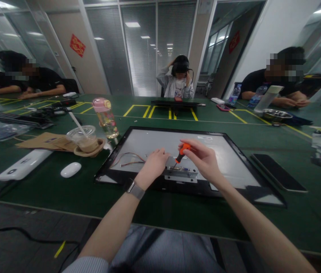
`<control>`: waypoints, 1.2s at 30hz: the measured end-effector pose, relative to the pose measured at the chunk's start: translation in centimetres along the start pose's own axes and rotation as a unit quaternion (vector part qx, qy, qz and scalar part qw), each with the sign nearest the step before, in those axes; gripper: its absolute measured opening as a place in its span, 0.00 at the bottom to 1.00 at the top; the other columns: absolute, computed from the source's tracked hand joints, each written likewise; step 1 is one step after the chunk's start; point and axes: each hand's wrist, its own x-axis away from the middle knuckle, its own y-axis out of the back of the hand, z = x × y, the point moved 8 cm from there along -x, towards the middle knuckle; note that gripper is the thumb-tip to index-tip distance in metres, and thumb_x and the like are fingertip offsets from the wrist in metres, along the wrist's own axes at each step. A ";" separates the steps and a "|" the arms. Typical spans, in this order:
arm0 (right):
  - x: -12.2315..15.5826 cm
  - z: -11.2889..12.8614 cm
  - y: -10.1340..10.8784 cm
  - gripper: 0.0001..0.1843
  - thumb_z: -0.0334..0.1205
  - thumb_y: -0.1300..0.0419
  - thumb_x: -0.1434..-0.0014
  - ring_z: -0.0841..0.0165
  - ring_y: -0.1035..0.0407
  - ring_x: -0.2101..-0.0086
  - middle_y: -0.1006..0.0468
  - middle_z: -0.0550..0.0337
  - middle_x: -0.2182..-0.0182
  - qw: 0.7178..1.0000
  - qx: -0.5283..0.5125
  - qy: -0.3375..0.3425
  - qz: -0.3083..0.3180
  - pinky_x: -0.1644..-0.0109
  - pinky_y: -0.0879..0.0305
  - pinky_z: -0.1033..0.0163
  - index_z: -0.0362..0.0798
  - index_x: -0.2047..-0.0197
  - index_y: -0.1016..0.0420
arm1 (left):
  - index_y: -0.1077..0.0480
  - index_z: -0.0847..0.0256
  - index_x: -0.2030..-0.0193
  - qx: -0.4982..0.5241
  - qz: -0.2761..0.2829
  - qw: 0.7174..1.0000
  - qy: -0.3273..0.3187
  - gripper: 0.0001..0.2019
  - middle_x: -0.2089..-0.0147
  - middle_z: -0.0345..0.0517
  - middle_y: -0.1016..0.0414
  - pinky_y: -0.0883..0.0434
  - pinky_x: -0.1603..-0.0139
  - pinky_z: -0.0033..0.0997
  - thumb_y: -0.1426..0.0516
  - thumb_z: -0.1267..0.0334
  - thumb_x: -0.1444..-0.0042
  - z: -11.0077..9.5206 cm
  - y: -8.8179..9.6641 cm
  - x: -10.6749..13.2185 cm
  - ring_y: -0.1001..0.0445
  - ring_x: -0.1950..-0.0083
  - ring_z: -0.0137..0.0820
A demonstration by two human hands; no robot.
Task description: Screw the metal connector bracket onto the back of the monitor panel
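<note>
In the head view a flat display panel point(149, 146) with a black frame lies on the green table, its pale back facing up. A metal bracket point(181, 177) with a small board and connectors is at the panel's near edge. My right hand point(204, 157) is closed around the handle of an orange and black screwdriver point(182, 152), whose tip points down at the bracket. My left hand point(153, 165) is closed at the bracket's left end, fingertips against its upright metal; the exact grip is partly hidden. Thin coloured wires point(132, 157) lie left of that hand.
Left of the panel are a white mouse point(71, 170), a white device point(25, 165), an iced drink cup point(85, 138) and a pink-lidded bottle point(106, 117). A black phone point(278, 172) lies to the right. Several people sit across the table point(137, 212).
</note>
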 end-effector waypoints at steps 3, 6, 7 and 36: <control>-0.1 0.4 0.3 0.13 0.40 0.38 0.37 0.63 0.25 0.58 0.21 0.57 0.57 1.000 0.022 0.015 -0.013 0.51 0.26 0.52 0.58 0.50 0.19 | 0.29 0.62 0.48 0.003 0.004 1.000 0.001 0.17 0.50 0.54 0.28 0.29 0.50 0.39 0.54 0.76 0.36 0.0 -0.1 0.0 0.29 0.50 0.40; 0.0 0.4 0.1 0.15 0.40 0.44 0.33 0.61 0.25 0.54 0.20 0.56 0.54 1.000 0.006 0.008 0.009 0.49 0.27 0.50 0.58 0.47 0.21 | 0.29 0.62 0.49 -0.001 0.005 1.000 -0.002 0.16 0.49 0.54 0.29 0.30 0.49 0.40 0.53 0.77 0.37 0.0 -0.2 -0.1 0.29 0.50 0.41; 0.0 0.3 0.0 0.15 0.40 0.45 0.32 0.61 0.25 0.53 0.20 0.56 0.53 1.000 -0.006 0.002 0.017 0.47 0.27 0.49 0.58 0.46 0.22 | 0.29 0.62 0.49 -0.001 0.006 1.000 -0.002 0.16 0.49 0.54 0.29 0.30 0.49 0.40 0.53 0.77 0.37 0.0 -0.1 0.0 0.29 0.50 0.41; 0.1 0.3 -0.4 0.14 0.41 0.45 0.31 0.61 0.24 0.52 0.19 0.56 0.53 0.999 -0.033 -0.008 0.022 0.45 0.29 0.49 0.58 0.47 0.21 | 0.29 0.63 0.51 -0.003 0.003 1.000 -0.006 0.15 0.50 0.54 0.29 0.30 0.50 0.38 0.53 0.76 0.36 0.0 -0.1 0.0 0.29 0.51 0.39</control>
